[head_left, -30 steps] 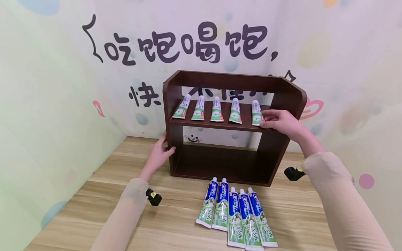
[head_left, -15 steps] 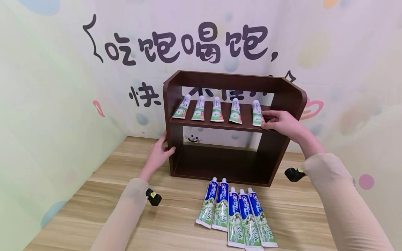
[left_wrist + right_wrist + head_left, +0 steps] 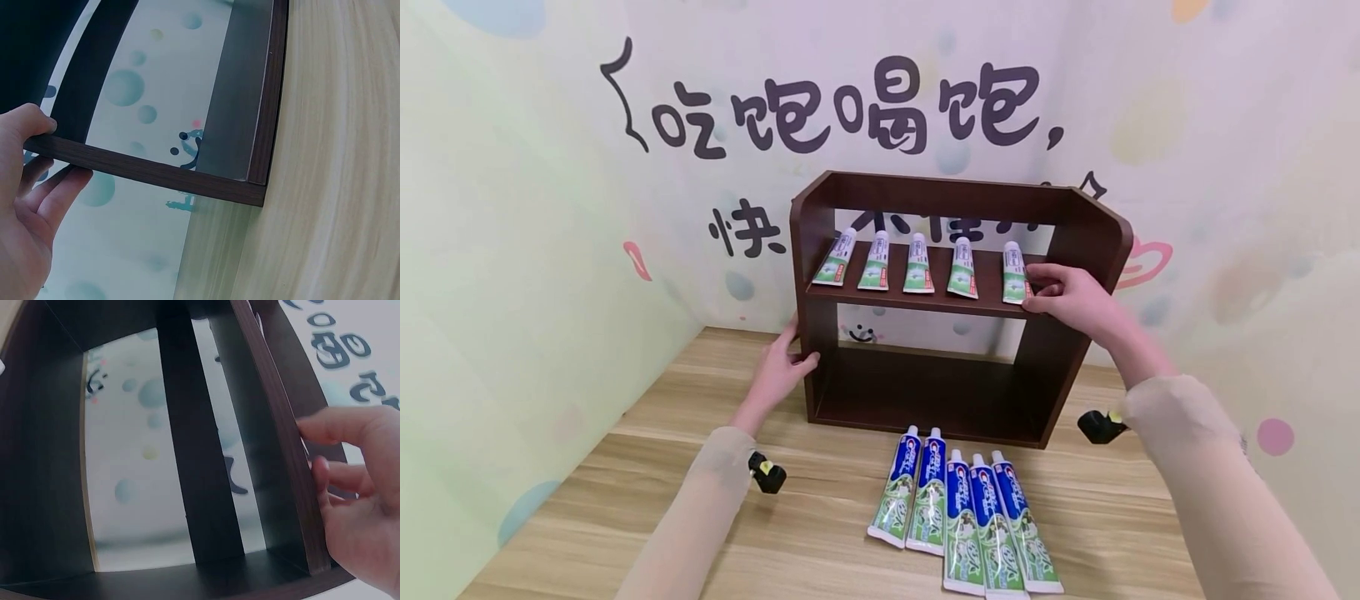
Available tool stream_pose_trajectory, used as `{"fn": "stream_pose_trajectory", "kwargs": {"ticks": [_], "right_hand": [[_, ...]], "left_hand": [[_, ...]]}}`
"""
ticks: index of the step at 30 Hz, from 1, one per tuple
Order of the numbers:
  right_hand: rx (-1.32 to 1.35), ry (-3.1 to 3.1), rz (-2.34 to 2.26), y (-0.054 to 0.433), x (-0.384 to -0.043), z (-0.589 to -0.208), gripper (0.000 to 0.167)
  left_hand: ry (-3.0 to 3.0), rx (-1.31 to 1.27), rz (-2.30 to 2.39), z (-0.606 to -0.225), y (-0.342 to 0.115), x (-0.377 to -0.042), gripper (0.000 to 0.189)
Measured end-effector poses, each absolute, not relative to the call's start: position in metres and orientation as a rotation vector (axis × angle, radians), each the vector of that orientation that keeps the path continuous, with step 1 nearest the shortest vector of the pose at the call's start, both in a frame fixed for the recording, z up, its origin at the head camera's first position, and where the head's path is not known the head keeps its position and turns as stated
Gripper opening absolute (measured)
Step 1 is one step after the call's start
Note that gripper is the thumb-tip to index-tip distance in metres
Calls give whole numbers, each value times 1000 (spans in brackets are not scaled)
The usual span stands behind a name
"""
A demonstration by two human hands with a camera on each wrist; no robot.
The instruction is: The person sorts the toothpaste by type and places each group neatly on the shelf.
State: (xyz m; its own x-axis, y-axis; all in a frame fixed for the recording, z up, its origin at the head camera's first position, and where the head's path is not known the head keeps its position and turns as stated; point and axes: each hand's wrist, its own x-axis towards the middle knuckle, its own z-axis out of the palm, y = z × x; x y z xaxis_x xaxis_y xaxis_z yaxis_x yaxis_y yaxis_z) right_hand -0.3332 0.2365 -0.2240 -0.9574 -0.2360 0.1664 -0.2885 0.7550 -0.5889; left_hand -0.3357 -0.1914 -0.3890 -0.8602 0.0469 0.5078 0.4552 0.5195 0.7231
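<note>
My left hand grips the left side panel of a dark brown two-tier shelf. In the left wrist view, the thumb lies on one face of the side panel and fingers on the other. At the upper tier's right end, my right hand pinches the lower right edge of a small green-and-white toothpaste tube. The right wrist view shows the right hand at the tier's front edge, the tube mostly hidden. Several matching tubes lean in a row to its left, caps up.
Several larger blue-and-green toothpaste tubes lie side by side on the wooden table in front of the shelf, caps toward it. A printed wall cloth hangs behind the shelf.
The rightmost small tube has shifted very slightly right and down with my right hand. The left hand and the other tubes stay where they were.
</note>
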Motion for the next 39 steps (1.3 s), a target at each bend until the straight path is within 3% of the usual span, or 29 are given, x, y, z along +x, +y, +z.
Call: {"fn": "stream_pose_trajectory", "kwargs": {"ticks": [11, 23, 39], "right_hand": [[443, -2611, 944, 225, -298, -241, 73], [602, -2309, 811, 220, -264, -274, 67], [646, -2340, 702, 223, -240, -316, 73]], "left_hand": [[-2338, -405, -1297, -391, -190, -336, 75], [-2329, -413, -1299, -391, -191, -338, 72], [-2322, -417, -1292, -390, -192, -338, 72]]}}
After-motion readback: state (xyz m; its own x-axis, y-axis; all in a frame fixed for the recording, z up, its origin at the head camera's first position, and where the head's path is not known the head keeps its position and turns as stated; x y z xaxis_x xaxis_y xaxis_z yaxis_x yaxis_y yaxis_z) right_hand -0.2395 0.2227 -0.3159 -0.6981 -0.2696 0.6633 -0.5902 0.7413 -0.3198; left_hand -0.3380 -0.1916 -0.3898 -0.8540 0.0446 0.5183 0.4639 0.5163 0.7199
